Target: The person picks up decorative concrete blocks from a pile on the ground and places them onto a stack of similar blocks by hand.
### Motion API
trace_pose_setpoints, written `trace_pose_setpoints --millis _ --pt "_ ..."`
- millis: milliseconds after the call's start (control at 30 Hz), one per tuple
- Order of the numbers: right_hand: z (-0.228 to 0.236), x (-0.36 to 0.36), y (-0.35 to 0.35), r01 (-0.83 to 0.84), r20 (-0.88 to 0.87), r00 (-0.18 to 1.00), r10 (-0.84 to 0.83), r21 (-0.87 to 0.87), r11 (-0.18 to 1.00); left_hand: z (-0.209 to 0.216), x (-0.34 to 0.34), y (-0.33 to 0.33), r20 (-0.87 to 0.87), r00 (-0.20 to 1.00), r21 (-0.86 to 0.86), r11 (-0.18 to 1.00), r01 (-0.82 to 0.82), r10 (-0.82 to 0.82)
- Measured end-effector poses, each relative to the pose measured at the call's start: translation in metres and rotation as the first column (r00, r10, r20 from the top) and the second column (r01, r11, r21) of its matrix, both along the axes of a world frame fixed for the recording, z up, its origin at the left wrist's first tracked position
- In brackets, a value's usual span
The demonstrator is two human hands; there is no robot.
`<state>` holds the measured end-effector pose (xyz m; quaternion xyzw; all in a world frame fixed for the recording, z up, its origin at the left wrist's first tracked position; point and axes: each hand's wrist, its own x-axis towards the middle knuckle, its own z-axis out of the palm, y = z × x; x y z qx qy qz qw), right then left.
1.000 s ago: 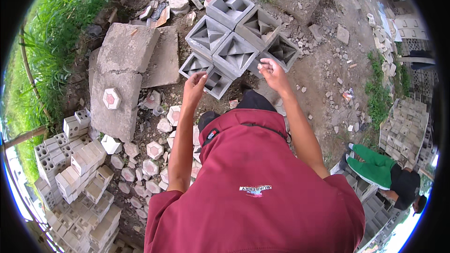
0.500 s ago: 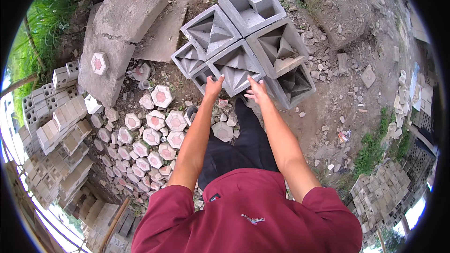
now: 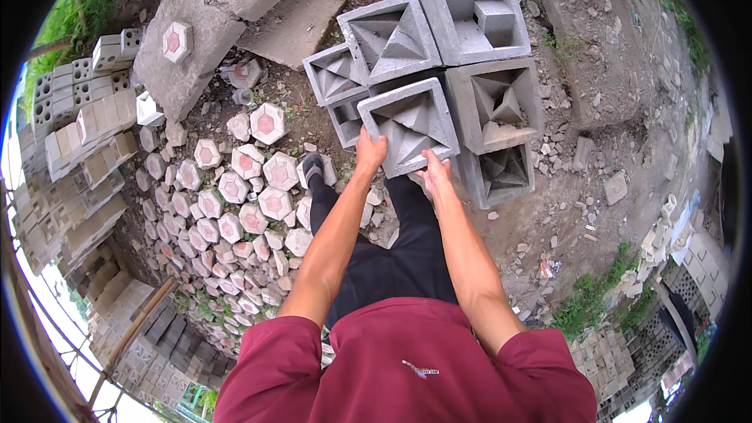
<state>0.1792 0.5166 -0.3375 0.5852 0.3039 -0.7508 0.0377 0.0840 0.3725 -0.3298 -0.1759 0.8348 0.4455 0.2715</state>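
Observation:
A square grey concrete breeze block with slanted inner faces is gripped between both my hands, in front of my legs. My left hand closes on its near left corner, while my right hand closes on its near right corner. Gaps show between it and the neighbouring blocks. Behind it are a block with a triangular recess and one with a stepped inside. To its right, a block sits over a darker one. Smaller blocks stand at its left.
Many hexagonal pavers with reddish centres cover the ground at left. A broken concrete slab lies at the far left, with brick stacks beyond. Rubble is scattered at right. My left foot stands beside the pavers.
Both hands have closed on the middle breeze block's near corners. That block has come away from its neighbours, toward me. The view has shifted, and my left foot now shows more.

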Motion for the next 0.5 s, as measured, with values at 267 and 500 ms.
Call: trace_pose_setpoints --millis 267,500 --pt "0.102 0.022 -0.037 -0.323 0.014 0.946 0.324 0.109 0.940 0.068 0.069 -0.082 0.082 0.988 0.032 0.991 -0.133 0.130" --pt "0.189 -0.016 -0.097 -0.598 -0.051 0.785 0.617 0.195 0.777 0.133 0.081 -0.150 0.191 0.820 0.599 0.598 -0.533 0.539"
